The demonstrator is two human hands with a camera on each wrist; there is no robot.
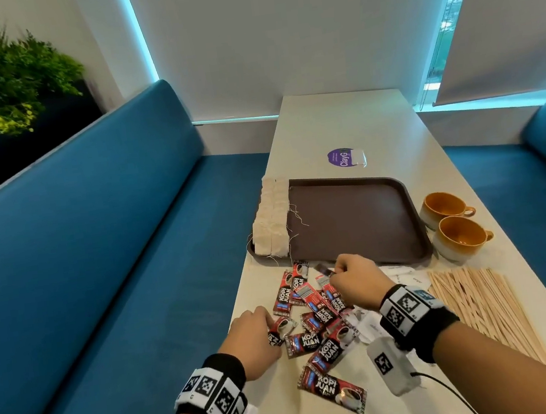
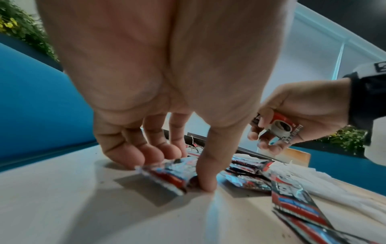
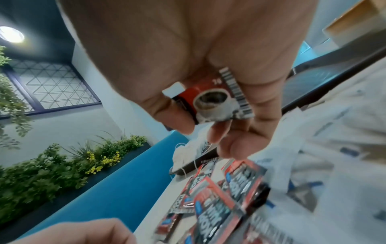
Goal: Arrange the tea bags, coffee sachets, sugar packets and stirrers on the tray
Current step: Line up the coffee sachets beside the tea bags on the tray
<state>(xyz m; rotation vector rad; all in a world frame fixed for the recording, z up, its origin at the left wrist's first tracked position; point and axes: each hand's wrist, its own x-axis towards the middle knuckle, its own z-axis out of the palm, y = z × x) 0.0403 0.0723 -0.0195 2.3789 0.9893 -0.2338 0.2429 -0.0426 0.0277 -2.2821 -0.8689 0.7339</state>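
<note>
Head view, tray: a brown tray point(image 1: 352, 221) is seen in the middle of the frame on the pale surface point(image 1: 340, 123); its floor is bare except for the tea bags point(image 1: 271, 220), stacked in rows along its left edge with strings trailing.
Head view, coffee sachets: the red coffee sachets point(image 1: 317, 325) are scattered loose below the tray, at lower centre of the frame, some overlapping.
Head view, other items: the stirrers point(image 1: 484, 311) are piled at the lower right; white sugar packets point(image 1: 398, 272) are partly hidden behind the right wrist; two cups point(image 1: 452, 222) stand right of the tray.
Head view, hands: the left hand point(image 1: 253, 340) is set down on a sachet at the pile's left edge; the right hand point(image 1: 356, 279) is raised over the pile's upper part.
Left wrist view, left hand: a sachet on the surface point(image 2: 171, 175) is pinched between thumb and curled fingers point(image 2: 146, 153), one edge lifted.
Left wrist view, right hand: at the right of the frame one sachet is seen gripped in curled fingers.
Right wrist view, held sachet: the held sachet point(image 3: 215, 99) is pinched at centre frame by the right hand, clear of the pile at lower right.
Handling judgement: the sachets are judged light, thin, flexible and slick-foiled, so they are likely to slide when stacked.
Grip judgement: they are best taken by a crimped end or short edge, peeled up off the surface, and squared together before being laid beside the tea bags.
</note>
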